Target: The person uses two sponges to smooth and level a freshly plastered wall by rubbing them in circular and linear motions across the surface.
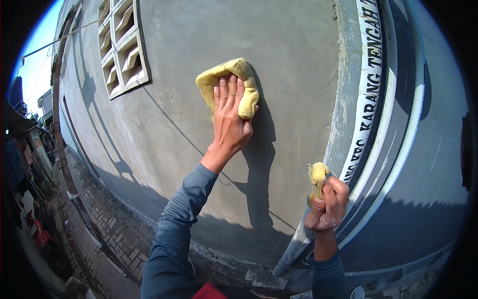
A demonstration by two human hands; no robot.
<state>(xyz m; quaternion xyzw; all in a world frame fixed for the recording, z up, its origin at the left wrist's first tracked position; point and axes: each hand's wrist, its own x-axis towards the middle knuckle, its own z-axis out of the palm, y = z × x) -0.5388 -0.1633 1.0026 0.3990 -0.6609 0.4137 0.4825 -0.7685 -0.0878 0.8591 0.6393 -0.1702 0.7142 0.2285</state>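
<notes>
Against the grey plastered wall (294,65), my left hand (230,119) presses a large yellow sponge (206,84). Its fingers point upward over the sponge, whose right side curls around them. Lower and to the right, my right hand (328,205) is closed around a smaller, worn piece of yellow sponge (318,174). That piece sticks up above the thumb and fingers, close to the wall's right edge. Whether it touches the wall I cannot tell.
Vent blocks (124,45) are set into the wall at upper left. White pipes (391,104) and a printed white strip (366,94) run down the right side. A brick-paved alley (114,234) lies at lower left, with a red motorbike (42,234) beside it.
</notes>
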